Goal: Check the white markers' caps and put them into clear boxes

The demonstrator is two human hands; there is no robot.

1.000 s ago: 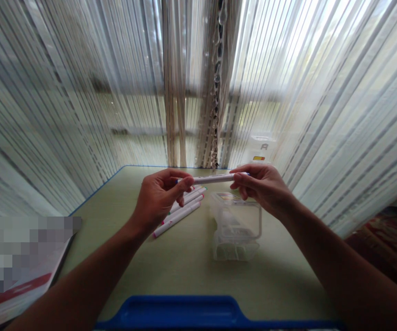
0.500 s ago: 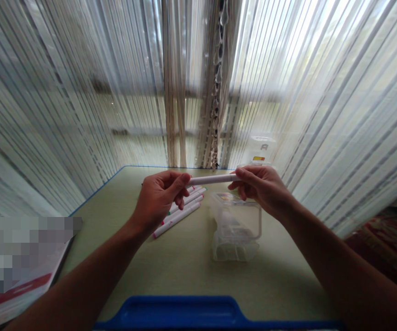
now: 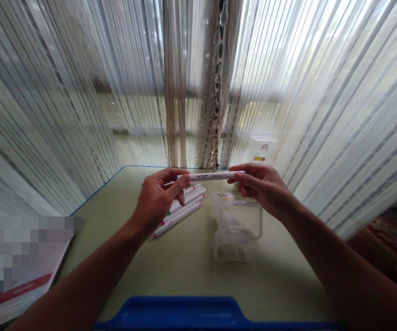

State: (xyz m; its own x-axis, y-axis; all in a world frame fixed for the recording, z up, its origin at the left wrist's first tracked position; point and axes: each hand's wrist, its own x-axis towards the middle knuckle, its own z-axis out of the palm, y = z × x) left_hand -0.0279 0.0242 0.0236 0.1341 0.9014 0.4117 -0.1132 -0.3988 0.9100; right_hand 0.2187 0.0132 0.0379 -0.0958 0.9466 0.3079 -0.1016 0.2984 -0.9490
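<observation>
I hold a white marker (image 3: pixel 212 175) level above the table, one end in each hand. My left hand (image 3: pixel 158 198) pinches its left end between thumb and fingers. My right hand (image 3: pixel 262 186) grips its right end with curled fingers. Below the marker, several more white markers (image 3: pixel 181 212) with coloured tips lie side by side on the pale green table (image 3: pixel 184 262). A clear plastic case (image 3: pixel 237 227) stands open under my right hand.
A blue table edge with a raised handle (image 3: pixel 181 312) runs along the near side. A booklet with a red stripe (image 3: pixel 19 289) lies at the left. Sheer striped curtains (image 3: pixel 81 92) hang close behind and on both sides of the table.
The marker has risen slightly and turned, so its printed label now faces me. Both hands stay on its ends.
</observation>
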